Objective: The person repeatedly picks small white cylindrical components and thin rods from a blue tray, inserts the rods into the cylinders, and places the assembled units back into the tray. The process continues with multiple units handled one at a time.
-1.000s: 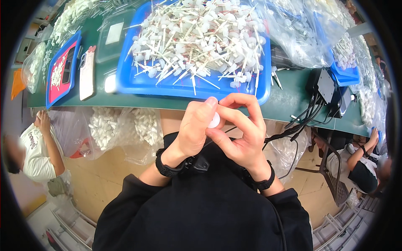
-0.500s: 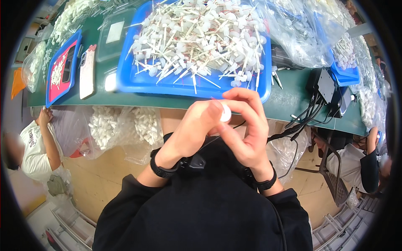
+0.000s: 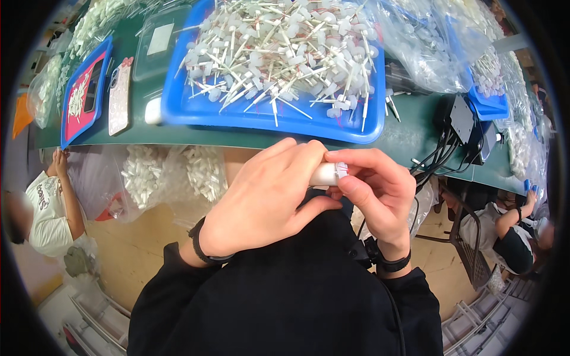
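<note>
Hands (image 3: 320,190) lower now, white cap (image 3: 325,174) pinched

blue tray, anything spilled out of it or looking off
Yes, slightly. A few white stick parts lie on the green table just past the right edge of the blue tray, outside the heap. Inside the tray the parts are piled loose, pointing every way. Both the left hand and right hand hold one white piece below it.
</note>
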`<state>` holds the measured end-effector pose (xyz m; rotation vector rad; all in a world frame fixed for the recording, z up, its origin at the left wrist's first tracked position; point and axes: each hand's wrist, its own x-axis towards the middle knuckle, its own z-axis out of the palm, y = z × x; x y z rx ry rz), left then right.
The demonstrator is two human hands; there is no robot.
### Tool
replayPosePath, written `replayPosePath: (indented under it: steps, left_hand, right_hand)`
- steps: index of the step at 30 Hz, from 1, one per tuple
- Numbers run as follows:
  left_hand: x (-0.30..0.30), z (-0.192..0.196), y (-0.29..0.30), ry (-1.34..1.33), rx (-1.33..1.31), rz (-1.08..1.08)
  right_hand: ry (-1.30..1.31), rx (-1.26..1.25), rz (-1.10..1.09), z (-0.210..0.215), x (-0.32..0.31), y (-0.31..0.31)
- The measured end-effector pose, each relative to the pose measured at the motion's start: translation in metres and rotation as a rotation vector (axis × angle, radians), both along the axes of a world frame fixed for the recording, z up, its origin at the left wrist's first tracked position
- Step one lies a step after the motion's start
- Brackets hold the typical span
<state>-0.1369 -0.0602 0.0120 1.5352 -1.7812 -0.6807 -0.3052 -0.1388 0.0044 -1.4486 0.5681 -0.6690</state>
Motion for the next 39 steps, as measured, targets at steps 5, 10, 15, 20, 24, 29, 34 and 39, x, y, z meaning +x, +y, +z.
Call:
replayPosePath:
  steps: [5, 10, 15, 20, 24, 29, 34, 39]
  left_hand:
    - [-0.002, 0.007, 0.002, 0.035, 0.01, -0.019]
    - [-0.004, 0.014, 0.005, -0.045, -0.111, 0.007]
    - [-0.002, 0.015, 0.01, -0.094, -0.183, 0.006]
    - [-0.004, 0.015, 0.012, -0.275, -0.315, 0.064]
    - [-0.004, 0.013, 0.011, -0.283, -0.379, 0.072]
    - [-0.002, 0.013, 0.013, -0.297, -0.391, 0.046]
    - [-0.003, 0.014, 0.013, -0.287, -0.405, 0.037]
    - [-0.005, 0.012, 0.009, -0.089, -0.337, 0.057]
  right_hand:
    - [-0.015, 0.076, 0.007, 0.002, -0.004, 0.0]
    - [-0.028, -0.217, -0.06, 0.003, -0.004, -0.004]
    - [0.037, -0.263, -0.047, 0.021, -0.008, -0.006]
    - [0.098, -0.395, -0.067, 0.031, -0.009, -0.005]
    - [0.103, -0.474, -0.01, 0.034, -0.009, -0.011]
    - [0.072, -0.541, 0.045, 0.033, -0.008, -0.014]
    - [0.036, -0.54, 0.08, 0.029, -0.007, -0.014]
    - [0.003, -0.398, 0.054, 0.033, -0.003, -0.018]
